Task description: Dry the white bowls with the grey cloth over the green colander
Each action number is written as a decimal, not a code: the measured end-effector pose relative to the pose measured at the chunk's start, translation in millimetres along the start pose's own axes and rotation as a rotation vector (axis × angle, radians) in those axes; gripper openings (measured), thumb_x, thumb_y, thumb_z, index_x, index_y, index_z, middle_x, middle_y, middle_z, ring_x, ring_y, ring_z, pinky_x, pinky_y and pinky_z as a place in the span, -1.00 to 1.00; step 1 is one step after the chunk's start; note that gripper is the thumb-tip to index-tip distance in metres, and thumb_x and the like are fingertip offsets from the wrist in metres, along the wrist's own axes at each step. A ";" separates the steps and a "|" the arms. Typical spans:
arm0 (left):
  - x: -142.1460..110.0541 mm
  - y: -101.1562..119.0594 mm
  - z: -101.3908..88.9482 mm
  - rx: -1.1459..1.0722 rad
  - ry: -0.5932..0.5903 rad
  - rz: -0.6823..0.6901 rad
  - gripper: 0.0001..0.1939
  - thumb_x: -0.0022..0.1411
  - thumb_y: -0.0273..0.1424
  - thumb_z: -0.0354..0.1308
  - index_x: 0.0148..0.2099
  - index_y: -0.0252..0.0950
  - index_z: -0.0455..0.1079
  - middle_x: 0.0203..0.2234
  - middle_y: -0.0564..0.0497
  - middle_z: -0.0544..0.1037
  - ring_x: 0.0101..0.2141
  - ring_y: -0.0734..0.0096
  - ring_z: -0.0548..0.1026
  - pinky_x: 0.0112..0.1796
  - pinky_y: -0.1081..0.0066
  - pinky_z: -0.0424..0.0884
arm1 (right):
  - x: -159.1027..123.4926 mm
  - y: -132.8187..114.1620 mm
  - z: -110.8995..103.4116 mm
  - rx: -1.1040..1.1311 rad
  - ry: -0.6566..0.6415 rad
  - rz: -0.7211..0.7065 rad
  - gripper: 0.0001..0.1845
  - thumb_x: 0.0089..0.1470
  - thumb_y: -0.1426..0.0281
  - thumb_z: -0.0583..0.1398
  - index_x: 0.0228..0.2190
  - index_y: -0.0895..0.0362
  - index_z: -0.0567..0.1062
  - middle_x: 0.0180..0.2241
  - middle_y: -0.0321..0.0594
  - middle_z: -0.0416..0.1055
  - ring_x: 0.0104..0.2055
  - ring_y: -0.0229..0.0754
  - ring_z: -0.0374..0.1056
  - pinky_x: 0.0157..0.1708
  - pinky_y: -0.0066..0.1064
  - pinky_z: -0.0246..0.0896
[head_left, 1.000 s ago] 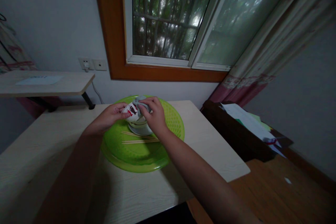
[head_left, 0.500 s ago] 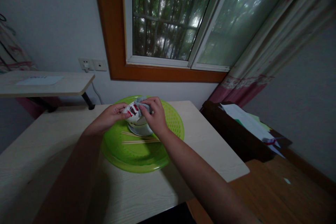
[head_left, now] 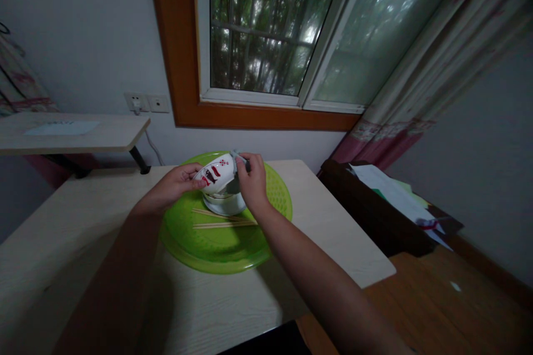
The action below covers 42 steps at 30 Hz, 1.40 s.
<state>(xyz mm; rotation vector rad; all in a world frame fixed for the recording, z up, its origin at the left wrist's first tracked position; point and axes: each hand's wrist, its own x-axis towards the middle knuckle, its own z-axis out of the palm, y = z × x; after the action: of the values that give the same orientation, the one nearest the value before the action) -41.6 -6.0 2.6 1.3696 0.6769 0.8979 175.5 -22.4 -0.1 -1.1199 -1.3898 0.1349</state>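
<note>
My left hand point(head_left: 182, 182) grips a white bowl point(head_left: 220, 172) with red and dark markings, tilted on its side. Closed around a grey cloth point(head_left: 236, 156), my right hand point(head_left: 252, 178) presses at the bowl's right end; part of the cloth is hidden behind the fingers. Beneath the held bowl, more white dishware point(head_left: 225, 205) stands on a round green tray point(head_left: 216, 258). Several wooden chopsticks point(head_left: 219, 226) lie on the tray in front of it, their right ends partly covered by my right wrist.
The tray rests on a pale wooden table point(head_left: 333, 233). A small raised shelf point(head_left: 112, 133) with a paper sheet stands at the left. Behind are a wall socket point(head_left: 145, 102) and a window point(head_left: 270, 28). Papers point(head_left: 395, 199) lie on dark furniture at the right.
My right hand and the cloth have shifted slightly right along the bowl, uncovering more of its patterned side. My left hand keeps its hold in nearly the same place.
</note>
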 end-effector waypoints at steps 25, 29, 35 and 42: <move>-2.7 0.0 1.1 0.000 0.023 -0.005 -0.68 0.02 -0.36 0.44 -0.14 -0.29 0.55 -0.29 -0.07 0.65 -0.37 0.27 0.58 -0.33 0.37 0.48 | 3.4 5.3 -0.5 -0.009 -0.003 0.051 -0.84 0.25 0.36 0.18 -0.22 0.11 0.56 -0.23 -0.17 0.44 -0.14 -0.13 0.36 -0.05 -0.27 0.27; -2.3 0.4 1.4 -0.013 0.029 -0.011 -0.68 0.03 -0.36 0.43 -0.13 -0.28 0.54 -0.26 -0.08 0.66 -0.36 0.27 0.58 -0.32 0.35 0.49 | 1.7 1.9 -2.1 0.028 -0.013 -0.015 -0.84 0.26 0.37 0.18 -0.20 0.11 0.57 -0.23 -0.17 0.43 -0.14 -0.14 0.36 -0.08 -0.27 0.28; 2.0 1.4 0.1 0.081 0.038 0.033 -0.70 0.02 -0.35 0.43 -0.16 -0.29 0.55 -0.30 -0.02 0.64 -0.36 0.34 0.55 -0.31 0.41 0.46 | -9.4 -16.7 0.2 0.100 -0.188 -0.263 -0.88 0.24 0.37 0.24 -0.18 0.03 0.58 -0.21 -0.21 0.40 -0.11 -0.16 0.35 -0.07 -0.27 0.32; 0.7 4.1 2.1 0.067 0.052 0.042 -0.69 0.02 -0.34 0.43 -0.16 -0.30 0.53 -0.30 -0.01 0.64 -0.37 0.37 0.54 -0.32 0.43 0.46 | -12.5 -19.8 4.4 0.071 -0.221 -0.299 -0.88 0.25 0.37 0.23 -0.17 0.03 0.57 -0.20 -0.21 0.39 -0.10 -0.16 0.35 -0.05 -0.29 0.31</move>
<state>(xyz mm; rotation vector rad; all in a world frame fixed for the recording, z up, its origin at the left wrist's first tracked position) -40.1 -6.6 6.9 1.4288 0.7260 0.9539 158.4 -38.6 3.8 -0.8457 -1.7199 0.0931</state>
